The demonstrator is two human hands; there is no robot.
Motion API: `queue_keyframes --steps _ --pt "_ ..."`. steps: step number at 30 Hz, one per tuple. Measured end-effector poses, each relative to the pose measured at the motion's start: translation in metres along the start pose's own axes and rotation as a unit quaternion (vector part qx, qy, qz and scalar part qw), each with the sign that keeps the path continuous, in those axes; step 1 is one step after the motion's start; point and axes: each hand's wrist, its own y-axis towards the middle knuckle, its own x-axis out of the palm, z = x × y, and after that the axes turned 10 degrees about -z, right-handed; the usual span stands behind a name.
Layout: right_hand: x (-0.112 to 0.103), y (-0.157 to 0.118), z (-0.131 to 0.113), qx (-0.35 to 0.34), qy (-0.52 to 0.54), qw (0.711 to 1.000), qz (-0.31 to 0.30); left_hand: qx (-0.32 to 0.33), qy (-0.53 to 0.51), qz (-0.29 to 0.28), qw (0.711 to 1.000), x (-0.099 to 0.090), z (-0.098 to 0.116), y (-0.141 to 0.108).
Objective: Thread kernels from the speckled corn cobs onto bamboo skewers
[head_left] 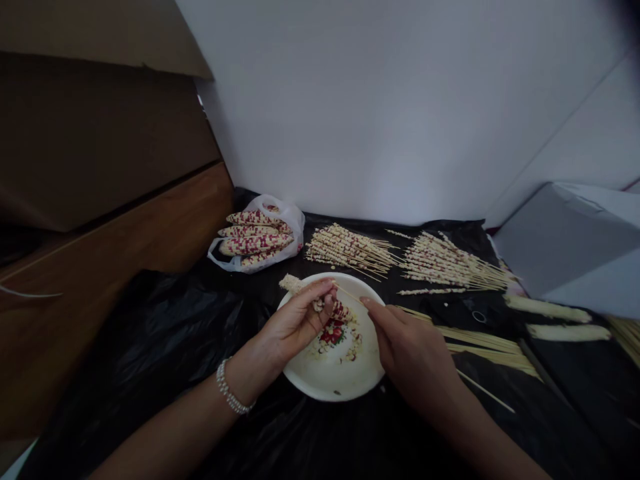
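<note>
A white bowl [335, 390] with a red flower pattern and loose kernels in it lies below both hands. My left hand [305, 317], with a beaded bracelet at the wrist, is closed over the bowl's left side; its thumb and forefinger pinch near the tip of a thin skewer [349, 293]. A partly stripped corn cob [343, 311] with dark red and pale kernels rests over the bowl beneath the left fingers. My right hand [405, 340] is closed around the skewer at the bowl's right side, and the stick's other end shows beyond the hand.
Behind the bowl lie a plastic bag of speckled corn cobs [255, 240] and two piles of kernel-threaded skewers [347, 248]. Bare skewers [487, 343] and two stripped cobs [547, 309] lie at the right. Cardboard [100, 133] stands at the left.
</note>
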Motion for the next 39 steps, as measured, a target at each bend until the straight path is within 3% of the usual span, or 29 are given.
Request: queue_keyframes --steps 19,39 --pt "0.0004 0.0004 0.0005 0.005 -0.012 1.000 0.000 -0.007 -0.015 -0.025 1.000 -0.0022 0.0000 0.0000" --pt "0.0031 -0.0012 0.0002 0.018 -0.008 1.000 -0.014 0.001 -0.011 0.001 1.000 -0.0002 -0.0018 -0.0006"
